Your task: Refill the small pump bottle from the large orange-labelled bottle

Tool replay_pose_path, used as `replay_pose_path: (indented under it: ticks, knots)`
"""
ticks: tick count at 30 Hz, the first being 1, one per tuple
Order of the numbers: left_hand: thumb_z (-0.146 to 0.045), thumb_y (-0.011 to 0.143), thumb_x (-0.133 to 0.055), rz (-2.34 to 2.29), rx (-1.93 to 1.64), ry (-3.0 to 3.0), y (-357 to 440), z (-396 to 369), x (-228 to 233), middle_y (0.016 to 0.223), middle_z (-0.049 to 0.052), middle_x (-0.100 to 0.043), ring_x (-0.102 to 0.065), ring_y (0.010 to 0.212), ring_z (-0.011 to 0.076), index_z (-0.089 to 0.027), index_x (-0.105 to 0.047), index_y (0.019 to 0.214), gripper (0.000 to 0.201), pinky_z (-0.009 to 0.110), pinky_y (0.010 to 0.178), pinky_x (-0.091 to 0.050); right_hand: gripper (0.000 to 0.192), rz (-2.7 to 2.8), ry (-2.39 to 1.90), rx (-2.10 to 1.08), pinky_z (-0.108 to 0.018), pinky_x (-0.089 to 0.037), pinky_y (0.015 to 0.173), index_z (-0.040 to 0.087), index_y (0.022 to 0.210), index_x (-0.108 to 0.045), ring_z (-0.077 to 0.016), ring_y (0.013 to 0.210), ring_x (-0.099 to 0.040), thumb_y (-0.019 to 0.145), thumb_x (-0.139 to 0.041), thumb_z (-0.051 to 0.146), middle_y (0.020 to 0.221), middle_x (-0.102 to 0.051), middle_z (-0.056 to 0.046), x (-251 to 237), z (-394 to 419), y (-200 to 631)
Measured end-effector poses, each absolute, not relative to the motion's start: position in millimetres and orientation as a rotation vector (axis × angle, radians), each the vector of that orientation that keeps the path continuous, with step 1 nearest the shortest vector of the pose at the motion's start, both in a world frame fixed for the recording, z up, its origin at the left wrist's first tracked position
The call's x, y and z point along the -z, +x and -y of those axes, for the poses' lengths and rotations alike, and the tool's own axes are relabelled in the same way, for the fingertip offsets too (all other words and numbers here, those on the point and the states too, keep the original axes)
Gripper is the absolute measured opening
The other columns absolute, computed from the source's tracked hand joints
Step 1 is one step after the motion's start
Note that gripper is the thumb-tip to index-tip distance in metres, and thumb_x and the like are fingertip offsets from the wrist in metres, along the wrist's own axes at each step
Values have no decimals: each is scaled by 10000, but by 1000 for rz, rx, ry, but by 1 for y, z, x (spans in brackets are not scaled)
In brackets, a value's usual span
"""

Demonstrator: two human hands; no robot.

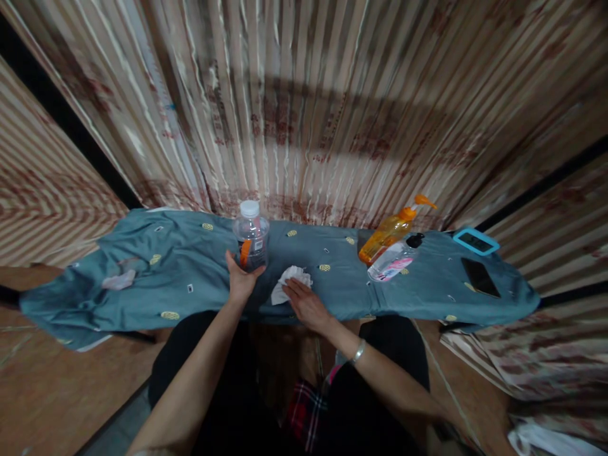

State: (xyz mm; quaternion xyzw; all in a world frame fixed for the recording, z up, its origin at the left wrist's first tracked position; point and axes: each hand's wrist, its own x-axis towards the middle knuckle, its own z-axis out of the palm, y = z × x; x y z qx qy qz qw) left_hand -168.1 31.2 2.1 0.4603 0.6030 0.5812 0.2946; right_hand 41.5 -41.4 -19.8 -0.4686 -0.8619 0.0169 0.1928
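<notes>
A clear plastic bottle (251, 237) with a white cap and an orange label stands upright on a table covered by a blue-grey cloth (180, 272). My left hand (241, 280) grips the bottle's lower part from the near side. Just to its right lies a crumpled white tissue (287, 281). My right hand (308, 304) rests flat on the tissue's near edge, pressing it to the cloth. A silver bracelet sits on my right wrist.
To the right lie an orange pump bottle (390, 232) and a clear pump bottle with a pink label (394, 261), both on their sides. Further right are a dark phone (480, 277) and a blue-framed device (475, 241). A striped curtain hangs behind the table.
</notes>
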Motion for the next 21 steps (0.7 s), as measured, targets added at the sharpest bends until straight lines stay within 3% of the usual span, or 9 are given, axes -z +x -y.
replay_pose_path:
  ticks: [8, 11, 15, 21]
  knots:
    - [-282, 673, -857, -1574, -1487, 1027, -177, 13, 22, 1605, 164, -356, -320, 1521, 339, -281, -220, 1538, 1074, 506, 1258, -257, 383, 2170, -1672, 68, -471, -547, 949, 186, 1293, -600, -247, 1132, -630, 966, -633, 384, 1331, -601, -116, -5, -39, 156]
    - [-242, 750, -764, -1596, -1505, 1034, -175, 12, 29, 1637, 142, -316, -285, 1541, 296, -256, -213, 1557, 977, 455, 1272, -240, 389, 2073, -1751, 80, -470, -553, 936, 189, 1298, -595, -245, 1121, -634, 966, -633, 388, 1323, -603, -110, -3, -78, 142]
    - [-112, 752, -614, -1654, -1496, 996, -173, 2, 27, 1608, 130, -380, -320, 1524, 265, -175, -295, 1542, 854, 397, 1278, -233, 400, 2103, -1679, 30, -481, -548, 944, 189, 1308, -589, -252, 1135, -629, 964, -636, 388, 1334, -598, -110, 15, -89, 80]
    - [-90, 758, -563, -1819, -1363, 1299, -183, 3, 29, 1523, 185, -472, -364, 1491, 331, -107, -460, 1450, 700, 513, 1279, -223, 381, 2247, -1376, -43, -494, -531, 985, 213, 1316, -594, -257, 1184, -609, 973, -622, 377, 1385, -576, -112, 41, -13, 47]
